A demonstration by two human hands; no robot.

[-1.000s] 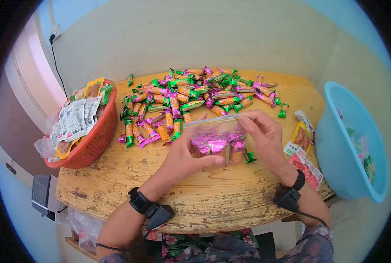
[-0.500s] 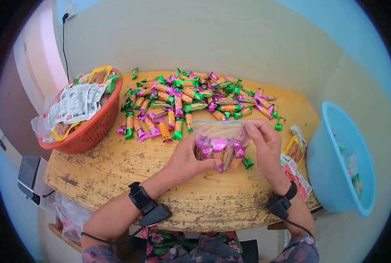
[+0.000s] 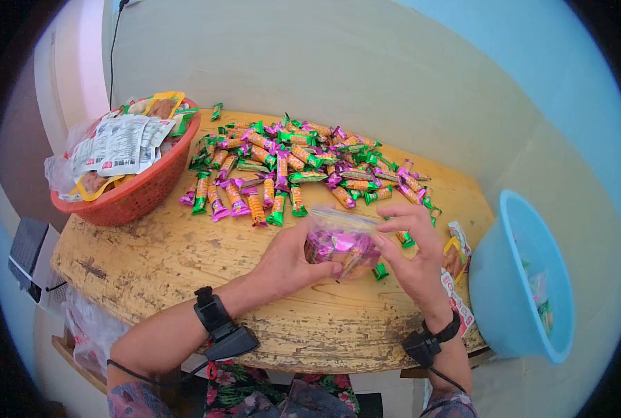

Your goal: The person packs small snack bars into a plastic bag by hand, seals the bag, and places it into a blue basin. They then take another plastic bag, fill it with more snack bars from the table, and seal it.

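Note:
A clear zip bag (image 3: pixel 344 249) with several purple-wrapped snack sticks inside is held above the table, tilted. My left hand (image 3: pixel 286 258) is closed around the bag's left side, its thumb across the front. At the right end of the zip strip, my right hand (image 3: pixel 416 254) pinches the bag's corner between thumb and fingers, with the index finger raised a little. Beyond the bag lies a wide pile of wrapped snack sticks (image 3: pixel 282 171) in purple and green wrappers. One green wrapper end (image 3: pixel 380 272) shows just right of the bag.
A red basket (image 3: pixel 133 202) heaped with packaged snacks stands at the table's left. On the right, a blue basin (image 3: pixel 495 299) holds some bagged items. Flat snack packets (image 3: pixel 455 258) lie between my right hand and the basin. The worn wooden table (image 3: pixel 164 272) has a curved front edge.
My right hand has shifted along the bag's top corner, and its fingers have spread more. The bag has tilted, its top leaning differently. The whole view has turned slightly.

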